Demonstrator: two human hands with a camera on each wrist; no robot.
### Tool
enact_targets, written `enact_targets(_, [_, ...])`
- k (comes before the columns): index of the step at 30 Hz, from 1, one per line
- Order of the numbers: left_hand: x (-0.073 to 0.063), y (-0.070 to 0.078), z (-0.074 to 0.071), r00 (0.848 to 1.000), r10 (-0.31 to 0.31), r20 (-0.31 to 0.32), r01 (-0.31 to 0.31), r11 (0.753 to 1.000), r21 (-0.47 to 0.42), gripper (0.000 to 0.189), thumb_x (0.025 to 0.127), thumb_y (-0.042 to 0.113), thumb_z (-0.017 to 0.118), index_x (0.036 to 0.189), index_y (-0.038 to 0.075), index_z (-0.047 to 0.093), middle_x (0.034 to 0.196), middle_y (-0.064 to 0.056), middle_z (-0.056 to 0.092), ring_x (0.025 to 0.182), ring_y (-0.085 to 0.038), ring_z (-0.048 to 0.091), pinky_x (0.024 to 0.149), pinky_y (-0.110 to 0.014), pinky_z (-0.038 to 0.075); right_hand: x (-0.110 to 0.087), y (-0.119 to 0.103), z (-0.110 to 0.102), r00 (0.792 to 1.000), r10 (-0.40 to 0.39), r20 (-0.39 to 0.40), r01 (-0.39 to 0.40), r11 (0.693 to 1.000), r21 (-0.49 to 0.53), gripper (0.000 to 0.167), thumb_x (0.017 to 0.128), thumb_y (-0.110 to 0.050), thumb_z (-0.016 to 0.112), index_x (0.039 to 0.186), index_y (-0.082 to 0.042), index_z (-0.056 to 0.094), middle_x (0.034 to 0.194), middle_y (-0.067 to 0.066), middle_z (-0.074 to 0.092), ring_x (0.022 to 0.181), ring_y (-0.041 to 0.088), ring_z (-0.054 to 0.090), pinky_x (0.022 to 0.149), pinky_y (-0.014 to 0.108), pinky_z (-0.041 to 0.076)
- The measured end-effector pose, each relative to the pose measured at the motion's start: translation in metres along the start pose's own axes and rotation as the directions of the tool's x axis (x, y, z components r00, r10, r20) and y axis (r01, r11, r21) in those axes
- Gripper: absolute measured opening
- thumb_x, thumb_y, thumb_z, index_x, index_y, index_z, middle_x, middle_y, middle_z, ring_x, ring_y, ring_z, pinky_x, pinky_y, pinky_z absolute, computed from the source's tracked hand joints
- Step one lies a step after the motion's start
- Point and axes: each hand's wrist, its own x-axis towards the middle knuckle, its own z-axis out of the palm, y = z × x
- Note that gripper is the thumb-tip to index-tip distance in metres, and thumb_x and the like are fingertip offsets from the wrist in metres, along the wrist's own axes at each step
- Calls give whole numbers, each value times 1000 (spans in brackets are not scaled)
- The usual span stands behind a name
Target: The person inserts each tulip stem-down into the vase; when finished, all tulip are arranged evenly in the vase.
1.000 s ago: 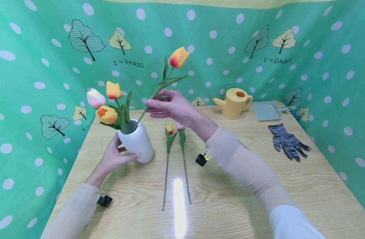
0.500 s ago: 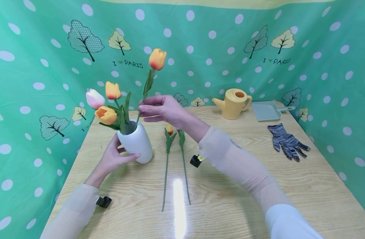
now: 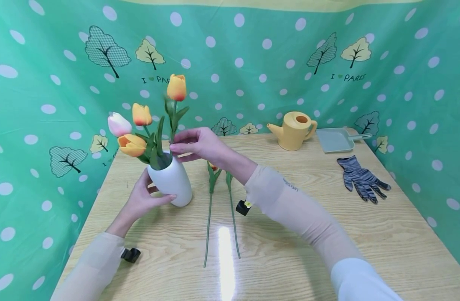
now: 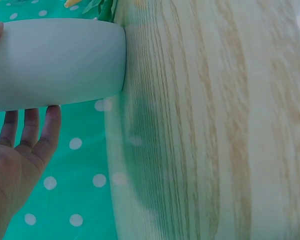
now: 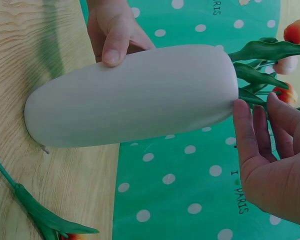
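Observation:
My left hand (image 3: 148,193) grips a white vase (image 3: 172,184), with the thumb in front and the fingers around the far side. The vase stands slightly tilted on the table. Between the thumb and fingers of my right hand (image 3: 199,144), just above the rim, is the stem of an orange artificial tulip (image 3: 176,88); its lower end is hidden inside the vase. A pink-white tulip (image 3: 119,124) and two orange tulips (image 3: 141,114) lean left out of the opening. In the right wrist view, the right fingertips (image 5: 240,112) are at the rim of the vase (image 5: 135,95).
Two more tulips lie on the wooden table (image 3: 290,251), their green stems (image 3: 208,225) towards me and their heads partly hidden by the right hand. At the back right are a yellow watering can (image 3: 294,130), a grey-green dustpan (image 3: 335,140) and a striped glove (image 3: 363,177).
My right hand has moved left and down with the orange tulip. The tulip has swung from leaning right to nearly upright and sunk lower into the vase. The left hand stays in place.

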Motion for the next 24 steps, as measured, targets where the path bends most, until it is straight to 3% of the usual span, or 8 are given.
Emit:
enact_targets(4, [0,0,0,1000,1,0,-1,1000,0,94,77,9,90,153,20,35,140,-3,49,119,-24,55,91,-26,55,0,2,1,1000,-6,-22,6,1000,-6,34,94,-1,72,126,7,64,113,17,71,95,27,71,84,42,61])
enact_targets(11, [0,-1,0,1000,-3,5,3,1000,2,94,77,9,90,153,20,35,140,-4,48,119,-24,55,91,-27,55,1,5,5,999,-16,-38,12,995,-103,33,93,-9,75,123,-1,67,107,10,74,95,24,71,82,41,61])
enact_targets(18, [0,0,0,1000,2,3,-1,1000,-20,94,77,6,90,152,19,36,140,-4,49,118,-22,55,90,-26,55,3,8,6,998,13,-57,-24,978,-208,32,92,-14,77,123,-7,71,108,5,70,88,22,69,86,49,59])
enact_targets(24, [1,2,0,1000,5,1,-5,999,-32,95,76,4,90,153,20,36,140,-4,49,119,-23,55,91,-27,55,2,11,2,995,58,-84,-73,979,-189,36,93,-13,76,128,-8,68,107,7,70,90,26,65,78,37,60])
